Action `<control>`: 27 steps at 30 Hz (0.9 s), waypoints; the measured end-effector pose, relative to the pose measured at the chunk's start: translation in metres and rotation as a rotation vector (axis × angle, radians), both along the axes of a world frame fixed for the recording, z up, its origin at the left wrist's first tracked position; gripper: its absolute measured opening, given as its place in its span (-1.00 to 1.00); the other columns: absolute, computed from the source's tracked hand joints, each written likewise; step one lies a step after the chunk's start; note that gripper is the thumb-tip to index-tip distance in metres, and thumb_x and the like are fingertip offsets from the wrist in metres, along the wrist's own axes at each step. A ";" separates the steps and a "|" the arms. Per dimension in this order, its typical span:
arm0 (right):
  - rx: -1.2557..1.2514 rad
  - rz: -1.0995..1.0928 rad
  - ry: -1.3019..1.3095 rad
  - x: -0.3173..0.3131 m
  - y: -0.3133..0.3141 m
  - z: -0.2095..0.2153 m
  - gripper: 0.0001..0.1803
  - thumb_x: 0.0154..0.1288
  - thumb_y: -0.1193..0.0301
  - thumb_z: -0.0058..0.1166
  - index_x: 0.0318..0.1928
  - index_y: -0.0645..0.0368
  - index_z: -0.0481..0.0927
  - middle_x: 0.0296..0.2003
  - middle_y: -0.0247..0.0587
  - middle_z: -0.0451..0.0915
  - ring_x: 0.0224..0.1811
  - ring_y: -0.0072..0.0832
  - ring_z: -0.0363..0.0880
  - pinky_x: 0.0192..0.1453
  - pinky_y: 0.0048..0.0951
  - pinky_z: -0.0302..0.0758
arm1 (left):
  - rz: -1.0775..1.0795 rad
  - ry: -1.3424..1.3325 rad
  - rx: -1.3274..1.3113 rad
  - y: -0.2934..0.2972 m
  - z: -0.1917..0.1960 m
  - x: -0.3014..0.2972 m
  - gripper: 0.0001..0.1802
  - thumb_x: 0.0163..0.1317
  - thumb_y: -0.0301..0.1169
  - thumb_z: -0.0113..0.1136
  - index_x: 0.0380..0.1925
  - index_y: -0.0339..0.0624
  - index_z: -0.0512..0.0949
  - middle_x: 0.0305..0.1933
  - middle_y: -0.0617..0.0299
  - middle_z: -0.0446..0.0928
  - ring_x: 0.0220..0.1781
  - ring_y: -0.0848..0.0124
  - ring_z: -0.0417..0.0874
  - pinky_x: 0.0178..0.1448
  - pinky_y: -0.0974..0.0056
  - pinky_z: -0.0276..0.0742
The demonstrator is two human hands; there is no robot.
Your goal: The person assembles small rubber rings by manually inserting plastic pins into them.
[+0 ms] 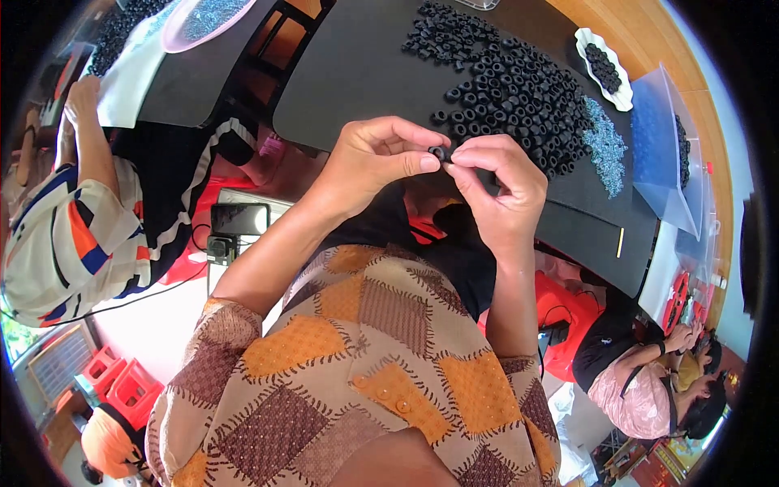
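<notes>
Close to the table's near edge, my left hand (375, 156) pinches a small black ring-shaped piece (439, 152) between thumb and fingertips. From the other side my right hand (501, 180) has its thumb and forefinger pressed together at the ring's right edge. Whether the right fingertips also hold a tinier part cannot be made out. Just beyond both hands spreads a heap of similar black rings (519, 89). To its right lies a smaller pile of clear bluish pieces (604, 150).
A white scalloped dish (623, 99) of black pieces and a translucent plastic bin (661, 154) stand on the right. A thin yellowish strip (621, 242) lies near the dark table's (349, 73) right edge. At far left is a pink-rimmed basin (174, 36). Other people sit on both sides.
</notes>
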State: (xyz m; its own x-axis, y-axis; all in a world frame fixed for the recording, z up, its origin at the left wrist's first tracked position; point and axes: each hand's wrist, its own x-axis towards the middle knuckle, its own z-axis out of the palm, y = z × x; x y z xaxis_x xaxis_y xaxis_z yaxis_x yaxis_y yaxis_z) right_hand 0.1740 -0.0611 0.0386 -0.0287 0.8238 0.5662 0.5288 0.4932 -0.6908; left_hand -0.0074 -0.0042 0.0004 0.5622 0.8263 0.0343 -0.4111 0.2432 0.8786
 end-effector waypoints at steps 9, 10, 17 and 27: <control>0.009 0.035 -0.001 0.000 -0.005 -0.005 -0.74 -0.05 0.78 0.34 -0.32 0.28 0.64 -0.32 -0.16 0.66 -0.25 -0.42 0.64 -0.17 -0.46 0.59 | -0.004 -0.007 0.031 -0.005 -0.002 -0.001 -0.80 0.20 -0.61 0.34 -0.16 -0.33 0.64 -0.06 0.07 0.68 -0.06 0.44 0.70 0.09 0.32 0.64; -0.003 0.042 0.001 0.001 -0.005 -0.005 -0.75 -0.03 0.78 0.33 -0.31 0.28 0.64 -0.31 -0.16 0.65 -0.24 -0.42 0.64 -0.16 -0.46 0.59 | -0.011 -0.024 0.020 -0.005 -0.003 -0.001 -0.80 0.20 -0.61 0.34 -0.15 -0.34 0.64 -0.06 0.07 0.68 -0.06 0.43 0.70 0.08 0.33 0.64; -0.086 0.129 0.189 0.006 -0.008 -0.013 -0.79 0.08 0.78 0.29 -0.26 0.33 0.64 -0.25 -0.15 0.63 -0.22 -0.46 0.63 -0.14 -0.51 0.60 | -0.074 -0.080 -0.078 -0.004 -0.005 0.002 -0.76 0.20 -0.62 0.33 -0.10 -0.34 0.63 -0.08 0.09 0.68 -0.06 0.42 0.70 0.10 0.32 0.63; -0.073 0.023 0.180 0.005 -0.004 -0.013 -0.79 0.02 0.74 0.33 -0.32 0.27 0.65 -0.35 -0.19 0.67 -0.33 -0.47 0.65 -0.25 -0.49 0.58 | -0.098 -0.111 -0.145 -0.004 -0.012 0.008 -0.72 0.20 -0.61 0.35 -0.07 -0.33 0.61 -0.12 0.11 0.68 -0.06 0.41 0.69 0.12 0.30 0.63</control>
